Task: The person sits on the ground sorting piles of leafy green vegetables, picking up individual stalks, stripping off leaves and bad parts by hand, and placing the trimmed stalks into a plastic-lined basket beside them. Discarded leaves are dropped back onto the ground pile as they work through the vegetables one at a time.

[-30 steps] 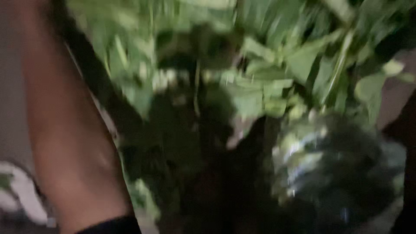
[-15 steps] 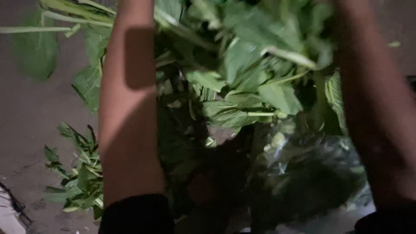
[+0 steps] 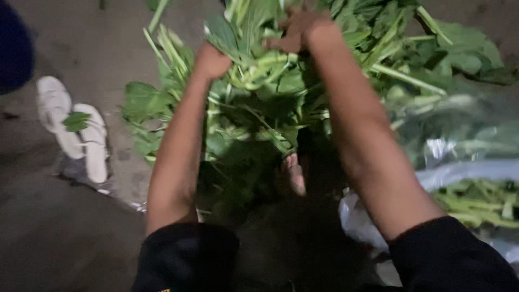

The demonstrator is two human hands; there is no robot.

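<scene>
Both my arms reach forward into a big bunch of leafy greens (image 3: 259,103) with pale green stalks. My left hand (image 3: 212,60) is closed in a fist around stalks at the bunch's left side. My right hand (image 3: 300,31) grips the stalks near the top, fingers curled into the leaves. The bunch hangs over the dark ground, and its lower leaves cover part of a bare foot (image 3: 294,173) below.
A pair of white sandals (image 3: 75,130) lies on the ground at left, with a loose leaf (image 3: 75,120) on them. A clear plastic bag (image 3: 459,162) holding more green stalks sits at right. More loose greens spread at the upper right.
The view has tilted up and steadied. Both hands, out of sight before, now show gripping the stalks of the greens. The white sandals have come into view at left.
</scene>
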